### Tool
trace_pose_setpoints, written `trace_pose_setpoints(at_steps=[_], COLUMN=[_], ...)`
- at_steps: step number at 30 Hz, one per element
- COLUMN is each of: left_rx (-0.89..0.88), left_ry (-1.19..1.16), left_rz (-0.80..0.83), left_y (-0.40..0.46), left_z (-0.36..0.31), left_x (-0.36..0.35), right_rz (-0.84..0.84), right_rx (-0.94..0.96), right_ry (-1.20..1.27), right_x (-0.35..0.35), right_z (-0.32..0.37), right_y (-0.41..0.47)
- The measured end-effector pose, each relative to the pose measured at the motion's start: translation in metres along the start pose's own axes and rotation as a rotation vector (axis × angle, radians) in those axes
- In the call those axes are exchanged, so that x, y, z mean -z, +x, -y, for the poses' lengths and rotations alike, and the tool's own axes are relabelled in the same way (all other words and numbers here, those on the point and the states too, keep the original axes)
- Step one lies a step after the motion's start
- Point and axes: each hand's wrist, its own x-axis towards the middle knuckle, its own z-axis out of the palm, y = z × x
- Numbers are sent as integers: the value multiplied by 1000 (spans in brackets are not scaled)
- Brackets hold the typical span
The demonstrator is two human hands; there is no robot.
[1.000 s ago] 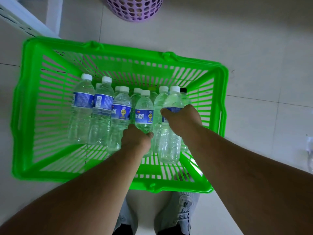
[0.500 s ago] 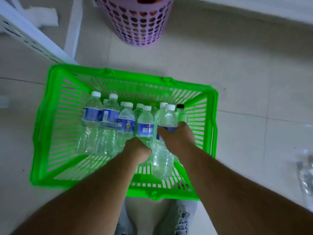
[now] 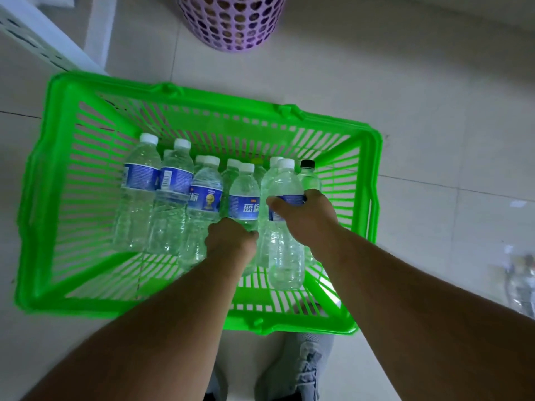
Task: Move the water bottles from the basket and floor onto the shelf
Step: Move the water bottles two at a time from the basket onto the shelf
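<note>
On the tiled floor (image 3: 405, 111) below us stands a green basket (image 3: 58, 198), its slatted walls open at the top. Within it we see a cluster of clear water bottles (image 3: 173, 198) standing upright against the far wall, most with white caps and blue labels; those in the back row are largely hidden by the front row, so we cannot count them exactly. One bottle at the far right carries a black cap (image 3: 307, 163).

Our left hand (image 3: 231, 241) is closed around the lower body of a labelled bottle (image 3: 244, 195); the fingers are hidden behind the hand, and the bottle's base is covered by the wrist. Our right hand (image 3: 307, 215) is wrapped around the label of a raised bottle (image 3: 285, 250), whose base sits nearer to us than the row.

At the far edge, a purple perforated bin (image 3: 231, 24) is cut off by the frame. At the far left, a white shelf (image 3: 43, 44) shows only a corner and a leg. At the right edge lies a blurred clear object (image 3: 521, 285), hard to make out. Grey shoes (image 3: 304, 369) are partly visible at the near edge.
</note>
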Motion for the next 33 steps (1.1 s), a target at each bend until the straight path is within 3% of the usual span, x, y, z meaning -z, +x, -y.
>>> trace_pose_setpoints(at_steps=[4, 14, 19, 27, 33], left_rx=[-7, -250, -384, -575, -686], left_ry=[-35, -213, -413, -487, -582], left_rz=[-27, -75, -48, -85, -93], left_y=[-2, -43, -116, -302, -446], left_z=[3, 34, 39, 18, 23], left_x=[0, 53, 140, 319, 417], right_rz=[0, -33, -36, -102, -166], right_rx=[-5, 136, 248, 480, 658], right_ry=[34, 105, 141, 182, 226], right_x=[5, 47, 98, 229, 316], right_z=[-1, 39, 102, 226, 283], right_y=[-1, -47, -123, -301, -442])
